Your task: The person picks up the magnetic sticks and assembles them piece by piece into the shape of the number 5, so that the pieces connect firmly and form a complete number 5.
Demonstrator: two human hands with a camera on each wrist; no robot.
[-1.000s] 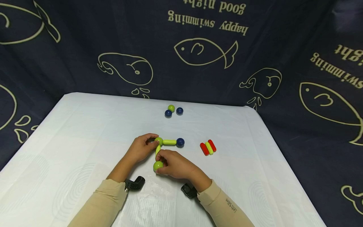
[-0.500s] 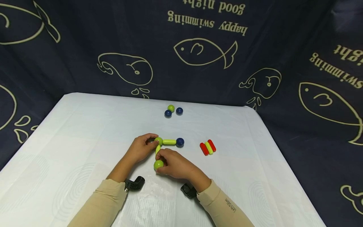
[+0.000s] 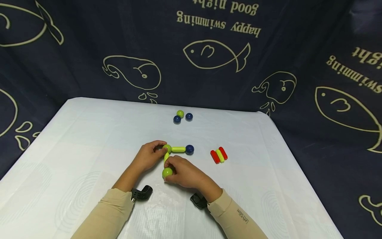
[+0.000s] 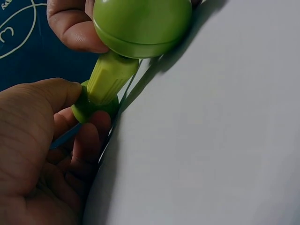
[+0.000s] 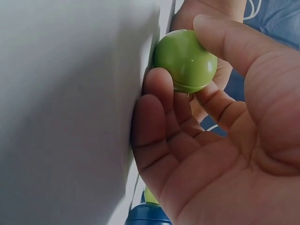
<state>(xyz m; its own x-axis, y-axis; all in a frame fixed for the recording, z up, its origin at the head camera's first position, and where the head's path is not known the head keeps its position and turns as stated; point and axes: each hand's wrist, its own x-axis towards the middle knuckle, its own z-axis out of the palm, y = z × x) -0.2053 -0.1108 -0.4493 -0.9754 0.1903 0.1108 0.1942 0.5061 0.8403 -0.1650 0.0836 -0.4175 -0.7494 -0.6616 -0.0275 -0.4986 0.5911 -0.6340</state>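
Observation:
In the head view my left hand [image 3: 148, 156] pinches a green ball [image 3: 168, 147] at the corner of an L-shaped piece. From that ball one yellow-green rod [image 3: 179, 149] runs right to a dark blue ball [image 3: 189, 149]. A second yellow-green rod [image 3: 166, 158] runs toward me and meets a nearer green ball [image 3: 167, 173], as the left wrist view shows at the rod's end [image 4: 112, 77]. My right hand [image 3: 186, 172] grips this nearer ball [image 5: 186, 61] between thumb and fingers, low over the white surface. Its fingers partly cover the second rod.
On the white-covered table [image 3: 98, 132], two red rods [image 3: 215, 157] flank a yellow one [image 3: 220, 155] at the right. Farther back sit a loose green ball [image 3: 180, 114] and two dark blue balls [image 3: 189, 116]. A dark printed curtain [image 3: 167, 36] hangs behind the table.
My right hand has shifted slightly away from me with the nearer green ball, toward the corner ball. My left hand stays in place, and the loose pieces have not moved.

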